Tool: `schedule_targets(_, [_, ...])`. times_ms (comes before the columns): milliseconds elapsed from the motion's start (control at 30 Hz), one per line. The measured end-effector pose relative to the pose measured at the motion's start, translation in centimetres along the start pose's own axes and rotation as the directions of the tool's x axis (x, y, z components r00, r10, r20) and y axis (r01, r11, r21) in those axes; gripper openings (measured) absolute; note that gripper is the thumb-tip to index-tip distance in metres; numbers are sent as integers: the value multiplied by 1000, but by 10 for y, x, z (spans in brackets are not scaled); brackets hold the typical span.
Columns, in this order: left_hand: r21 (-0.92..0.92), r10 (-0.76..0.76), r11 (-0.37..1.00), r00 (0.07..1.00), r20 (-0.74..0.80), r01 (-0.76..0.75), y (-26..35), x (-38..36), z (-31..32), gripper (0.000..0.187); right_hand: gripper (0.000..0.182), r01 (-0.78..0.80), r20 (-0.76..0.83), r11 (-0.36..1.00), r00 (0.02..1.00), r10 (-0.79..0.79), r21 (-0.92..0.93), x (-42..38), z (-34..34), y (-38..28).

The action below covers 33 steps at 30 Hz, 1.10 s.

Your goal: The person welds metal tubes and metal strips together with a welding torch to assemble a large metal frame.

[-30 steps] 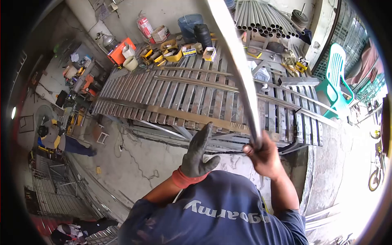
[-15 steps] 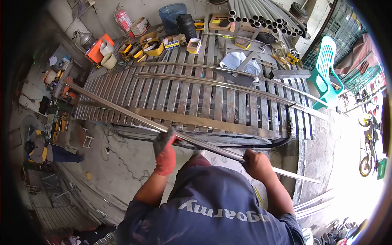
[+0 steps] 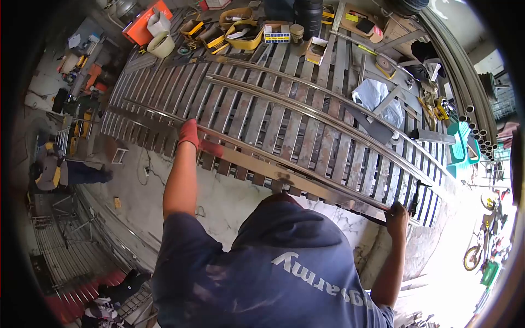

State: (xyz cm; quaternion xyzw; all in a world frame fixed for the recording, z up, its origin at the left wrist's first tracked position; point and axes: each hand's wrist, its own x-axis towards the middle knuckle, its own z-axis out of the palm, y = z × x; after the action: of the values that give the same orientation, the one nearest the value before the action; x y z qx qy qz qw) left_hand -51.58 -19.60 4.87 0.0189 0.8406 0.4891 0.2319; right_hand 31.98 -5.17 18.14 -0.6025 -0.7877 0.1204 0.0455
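Note:
A long shiny metal tube (image 3: 328, 180) lies slantwise along the near side of the slatted metal bench (image 3: 272, 123). My left hand (image 3: 188, 134), in a red and dark glove, is closed on the tube left of centre. Bare, my right hand (image 3: 398, 215) grips the tube toward its right end; part of its fingers is hidden. Beside the tube, a flat metal bar (image 3: 249, 162) runs along the bench's near edge. Farther back on the slats rest more long shiny tubes (image 3: 306, 116).
Yellow containers (image 3: 244, 36), small boxes (image 3: 315, 51) and a white plastic bag (image 3: 377, 99) sit on the bench's far side. A stack of grey pipes (image 3: 465, 87) juts out at right, near a green chair (image 3: 462, 145). Someone in dark trousers (image 3: 87, 174) is at far left.
The tube has moved forward from above the floor onto the near side of the bench. Both hands went with it, now farther apart. The view has shifted with my head.

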Motion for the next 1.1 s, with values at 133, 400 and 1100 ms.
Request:
schedule_targets(133, [349,69,935,997,-17,-59,-5,91,-11,48,18,-36,138,996,990,25,81,48,26,-55])
schedule_targets(400, [773,115,628,993,26,-93,-21,214,-15,50,21,-7,246,999,969,-5,48,87,69,-120])
schedule_targets(1100, [724,771,188,556,310,-664,7,-7,46,70,24,333,290,895,924,-248,-297,88,131,-129])
